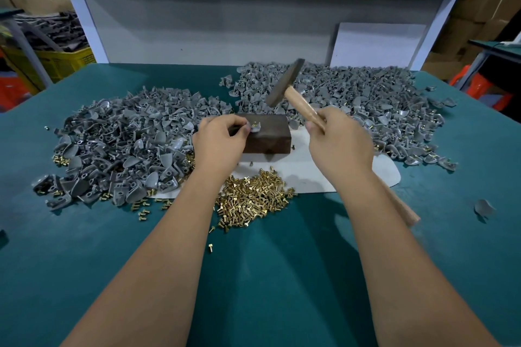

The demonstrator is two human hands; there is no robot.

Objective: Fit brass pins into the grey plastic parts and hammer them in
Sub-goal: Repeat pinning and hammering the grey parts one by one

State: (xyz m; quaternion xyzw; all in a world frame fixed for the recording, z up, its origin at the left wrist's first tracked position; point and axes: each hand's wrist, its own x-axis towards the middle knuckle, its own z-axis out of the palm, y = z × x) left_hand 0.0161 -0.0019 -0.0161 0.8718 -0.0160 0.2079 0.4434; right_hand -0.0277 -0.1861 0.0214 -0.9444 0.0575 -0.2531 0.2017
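Left hand [221, 139] pinches a small grey plastic part [255, 127] with brass pin on a dark block [267, 135]; right hand [339, 139] grips a raised wooden-handled hammer [284, 83].

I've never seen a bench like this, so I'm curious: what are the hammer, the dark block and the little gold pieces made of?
The hammer looks to have a dull dark metal head on a pale wooden handle with visible grain. The block is dark brown and matte, probably wood, though that is uncertain. The pins shine yellow like polished brass.

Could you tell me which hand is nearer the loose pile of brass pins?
Left. The left hand is just above the pile of brass pins; the right hand grips the wooden-handled hammer farther right.
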